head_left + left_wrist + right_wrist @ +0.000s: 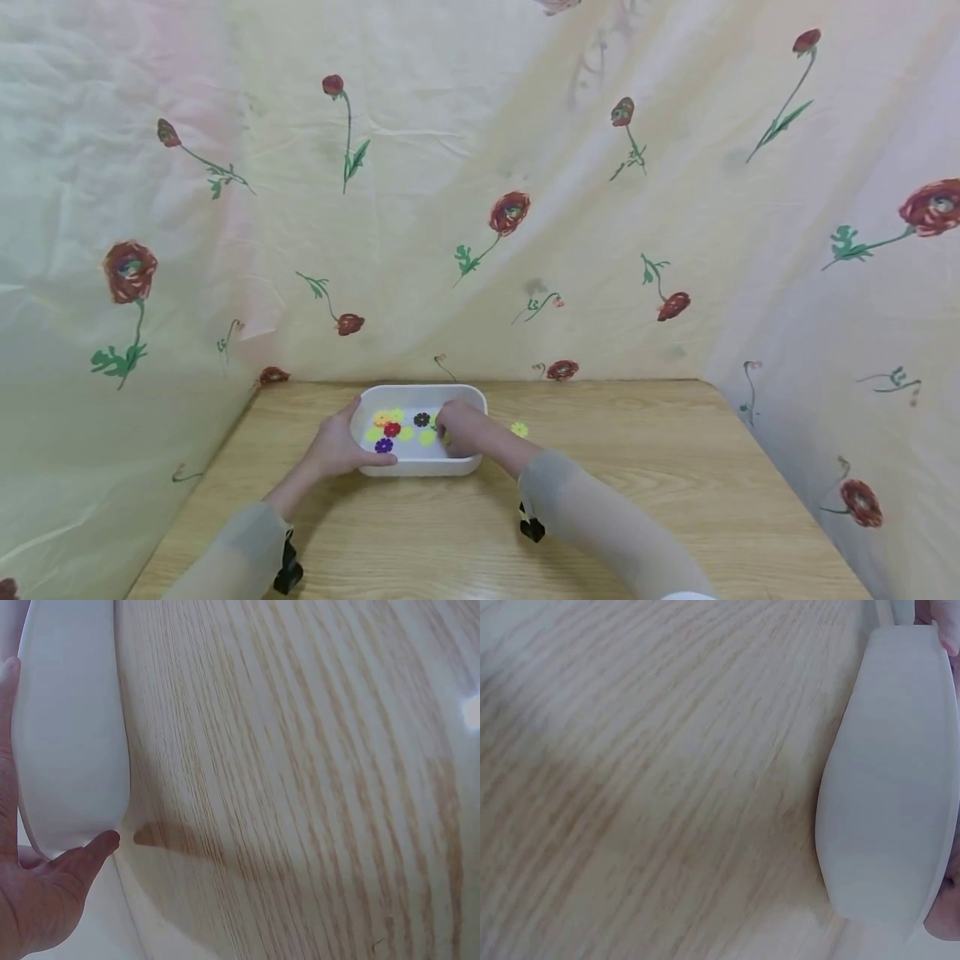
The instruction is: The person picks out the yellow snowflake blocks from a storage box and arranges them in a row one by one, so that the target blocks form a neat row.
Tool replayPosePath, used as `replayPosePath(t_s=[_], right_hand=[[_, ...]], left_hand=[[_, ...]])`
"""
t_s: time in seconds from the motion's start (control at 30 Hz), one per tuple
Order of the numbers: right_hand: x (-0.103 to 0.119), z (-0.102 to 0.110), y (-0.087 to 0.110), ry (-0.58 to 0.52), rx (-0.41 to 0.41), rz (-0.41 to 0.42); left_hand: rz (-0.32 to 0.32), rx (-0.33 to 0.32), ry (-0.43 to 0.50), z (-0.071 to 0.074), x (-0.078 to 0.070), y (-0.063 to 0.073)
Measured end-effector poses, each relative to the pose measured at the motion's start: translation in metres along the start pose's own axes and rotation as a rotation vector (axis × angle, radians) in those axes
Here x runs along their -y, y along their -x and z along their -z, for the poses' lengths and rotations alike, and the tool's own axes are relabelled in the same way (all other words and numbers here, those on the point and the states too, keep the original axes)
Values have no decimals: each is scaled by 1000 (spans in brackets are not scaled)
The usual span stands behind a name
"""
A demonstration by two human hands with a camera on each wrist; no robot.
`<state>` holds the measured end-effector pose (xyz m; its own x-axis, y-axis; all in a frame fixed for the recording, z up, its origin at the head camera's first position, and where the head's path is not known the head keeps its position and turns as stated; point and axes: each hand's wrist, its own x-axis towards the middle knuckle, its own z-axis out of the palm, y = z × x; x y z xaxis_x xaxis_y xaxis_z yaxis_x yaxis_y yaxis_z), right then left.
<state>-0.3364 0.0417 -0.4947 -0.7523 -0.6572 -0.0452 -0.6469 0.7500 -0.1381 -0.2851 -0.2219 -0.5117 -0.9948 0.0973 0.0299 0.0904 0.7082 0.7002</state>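
Observation:
A white plastic tray [423,468] with rounded corners stands at the far side of the table. My left hand [335,444] grips its left end, the thumb lying along the near rim. The left wrist view shows the fingers of that hand [45,900] around the corner of the tray. My right hand [465,427] reaches down inside the right end, its fingertips hidden. Small flower-shaped pieces lie in the tray: a red one [392,429], a purple one [384,446], a dark one [422,419], an orange one [382,418] and several yellow ones.
One yellow flower piece [519,429] lies on the wooden table [637,467], right of the tray. A flower-printed cloth [450,250] hangs behind the table and along both sides. Black wrist mounts [288,575] hang below the sleeves.

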Motion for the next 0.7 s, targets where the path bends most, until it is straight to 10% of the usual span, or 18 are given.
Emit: replayPosePath(t_s=[0.7], right_hand=[[-31, 62, 13, -163, -213, -38]], left_hand=[[11, 10, 13, 0, 2, 1]])
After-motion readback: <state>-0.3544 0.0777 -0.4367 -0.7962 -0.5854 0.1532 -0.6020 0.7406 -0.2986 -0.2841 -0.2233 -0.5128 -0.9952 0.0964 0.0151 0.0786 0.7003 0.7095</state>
